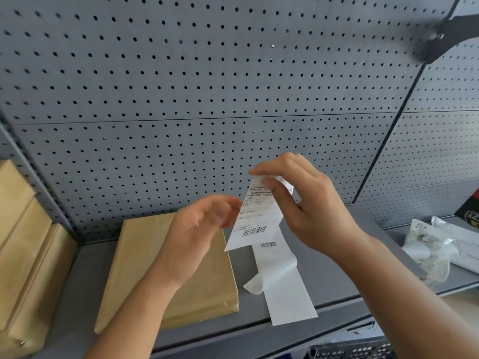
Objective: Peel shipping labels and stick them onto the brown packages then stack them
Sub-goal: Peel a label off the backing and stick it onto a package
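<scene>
My right hand pinches the top of a white shipping label with barcodes, holding it in the air above the grey shelf. A long strip of white backing paper hangs below the label and trails onto the shelf. My left hand hovers just left of the label, blurred, fingers loosely curled; I cannot tell whether it touches the paper. Beneath my left hand a brown paper-wrapped package lies flat on the shelf.
A stack of brown packages stands at the far left. The grey shelf backs onto a pegboard wall. Clear plastic bags with white items lie at the right. A black bracket sticks out at top right.
</scene>
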Tool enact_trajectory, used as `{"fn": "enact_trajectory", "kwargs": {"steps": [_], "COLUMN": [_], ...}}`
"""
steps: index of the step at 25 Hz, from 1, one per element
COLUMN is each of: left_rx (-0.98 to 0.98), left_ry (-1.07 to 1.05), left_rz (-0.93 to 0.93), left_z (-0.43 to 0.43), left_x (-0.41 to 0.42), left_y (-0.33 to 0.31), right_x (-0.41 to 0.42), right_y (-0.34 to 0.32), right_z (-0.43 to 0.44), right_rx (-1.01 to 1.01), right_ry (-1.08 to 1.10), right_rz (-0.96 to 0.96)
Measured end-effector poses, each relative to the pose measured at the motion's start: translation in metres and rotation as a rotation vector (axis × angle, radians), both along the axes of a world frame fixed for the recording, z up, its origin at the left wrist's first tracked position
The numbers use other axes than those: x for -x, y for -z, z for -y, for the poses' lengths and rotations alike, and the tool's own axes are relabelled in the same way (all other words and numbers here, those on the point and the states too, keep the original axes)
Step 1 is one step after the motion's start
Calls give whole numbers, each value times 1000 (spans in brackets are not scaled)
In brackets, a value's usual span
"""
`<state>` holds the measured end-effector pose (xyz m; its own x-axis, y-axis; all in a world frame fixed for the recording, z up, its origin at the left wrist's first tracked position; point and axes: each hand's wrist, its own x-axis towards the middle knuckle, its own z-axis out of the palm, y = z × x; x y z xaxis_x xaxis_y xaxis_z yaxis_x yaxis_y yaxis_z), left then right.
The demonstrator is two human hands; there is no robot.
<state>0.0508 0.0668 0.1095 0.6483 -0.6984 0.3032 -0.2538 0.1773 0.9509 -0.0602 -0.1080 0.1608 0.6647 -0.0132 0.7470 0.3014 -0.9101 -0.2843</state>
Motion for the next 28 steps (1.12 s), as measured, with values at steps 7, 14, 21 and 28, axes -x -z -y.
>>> {"fn": "enact_trajectory", "kwargs": {"steps": [7,14,21,28], "left_rx": [-13,-89,-219,-501], "left_ry": [-198,-379,-412,-525], "left_rz": [37,-149,-259,-74], "left_z": [-28,-73,-112,-122], "left_x": [5,-30,-57,-82], "left_y": [-4,13,45,78], "right_x": [-23,-60,-93,-115], "right_y": [0,28,90,117], "right_z": [-27,-46,-80,-94], "right_rx": [25,-855,-1134,-968], "right_ry": [-40,-91,-144,27], "right_rz": [-33,-605,-783,-806]}}
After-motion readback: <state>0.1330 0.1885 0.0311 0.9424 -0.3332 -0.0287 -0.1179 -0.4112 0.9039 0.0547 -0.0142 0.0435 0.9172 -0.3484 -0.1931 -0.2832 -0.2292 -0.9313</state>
